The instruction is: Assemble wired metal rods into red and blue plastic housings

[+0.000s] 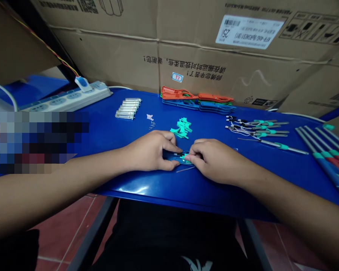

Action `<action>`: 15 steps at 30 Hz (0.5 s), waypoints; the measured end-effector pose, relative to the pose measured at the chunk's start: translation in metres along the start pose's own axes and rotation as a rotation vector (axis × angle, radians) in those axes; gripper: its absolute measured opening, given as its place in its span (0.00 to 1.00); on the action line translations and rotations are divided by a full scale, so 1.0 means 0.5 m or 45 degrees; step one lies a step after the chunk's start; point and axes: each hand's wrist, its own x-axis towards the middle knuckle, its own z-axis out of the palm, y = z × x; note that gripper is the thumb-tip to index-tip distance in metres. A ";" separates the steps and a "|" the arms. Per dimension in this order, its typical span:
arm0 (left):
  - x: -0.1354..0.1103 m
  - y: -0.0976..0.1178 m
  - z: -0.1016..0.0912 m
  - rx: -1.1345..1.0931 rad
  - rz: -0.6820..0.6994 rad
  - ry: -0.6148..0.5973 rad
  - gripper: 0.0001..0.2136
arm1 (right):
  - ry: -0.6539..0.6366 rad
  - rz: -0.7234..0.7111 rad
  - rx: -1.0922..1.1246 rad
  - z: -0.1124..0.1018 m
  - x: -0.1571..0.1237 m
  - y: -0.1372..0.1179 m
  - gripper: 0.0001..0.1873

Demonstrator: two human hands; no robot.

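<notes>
My left hand [149,150] and my right hand [211,160] meet at the middle of the blue table [147,184]. Their fingertips pinch a small blue plastic part [177,157] with teal and black pieces, mostly hidden by my fingers. A thin metal pin [185,169] lies just below my right hand. Beyond my hands is a loose heap of teal plastic pieces [182,128]. Farther back are stacked blue, orange and green plastic parts [197,100].
Clear tubes [128,108] and tiny metal bits [151,121] lie back left. Teal-handled tools with wires [257,128] and long blue-red rods [324,154] are at right. A power strip [64,97] sits back left; cardboard boxes [214,49] stand behind the table.
</notes>
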 end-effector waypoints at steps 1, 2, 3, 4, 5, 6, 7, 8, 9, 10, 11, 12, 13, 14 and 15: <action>0.000 0.001 0.000 -0.002 0.002 0.000 0.13 | -0.005 -0.003 -0.015 0.000 0.001 -0.001 0.13; 0.001 0.003 0.000 -0.008 0.002 0.000 0.13 | 0.005 -0.012 -0.017 0.000 0.001 -0.002 0.13; 0.001 0.004 -0.001 -0.014 0.002 -0.003 0.13 | 0.024 -0.025 -0.003 0.003 0.002 -0.002 0.13; 0.001 0.005 -0.001 -0.022 0.000 -0.009 0.13 | 0.051 -0.033 0.021 0.006 0.003 -0.001 0.12; 0.002 0.006 -0.002 -0.029 -0.002 -0.018 0.13 | 0.082 -0.031 0.047 0.010 0.003 0.000 0.12; 0.002 0.006 -0.002 -0.035 -0.004 -0.029 0.13 | 0.112 -0.024 0.066 0.014 0.005 0.000 0.12; 0.003 0.006 -0.002 -0.040 -0.004 -0.040 0.13 | 0.140 -0.016 0.075 0.018 0.006 0.001 0.12; 0.003 0.006 -0.002 -0.040 -0.003 -0.048 0.13 | 0.159 -0.011 0.073 0.021 0.007 0.001 0.12; 0.003 0.006 -0.003 -0.037 0.001 -0.053 0.13 | 0.170 -0.008 0.065 0.023 0.008 0.001 0.13; 0.004 0.006 -0.003 -0.033 0.005 -0.060 0.13 | 0.178 -0.008 0.057 0.024 0.009 0.001 0.13; 0.004 0.006 -0.004 -0.026 0.012 -0.070 0.12 | 0.182 -0.009 0.049 0.024 0.009 0.000 0.13; 0.004 0.006 -0.005 -0.020 0.015 -0.081 0.12 | 0.182 -0.011 0.044 0.023 0.009 -0.001 0.14; 0.004 0.007 -0.006 -0.013 0.016 -0.093 0.12 | 0.176 -0.012 0.044 0.022 0.008 -0.002 0.13; 0.004 0.008 -0.007 -0.005 0.013 -0.102 0.12 | 0.168 -0.014 0.047 0.020 0.007 -0.003 0.13; 0.004 0.009 -0.007 0.004 0.011 -0.106 0.12 | 0.160 -0.014 0.051 0.018 0.006 -0.005 0.13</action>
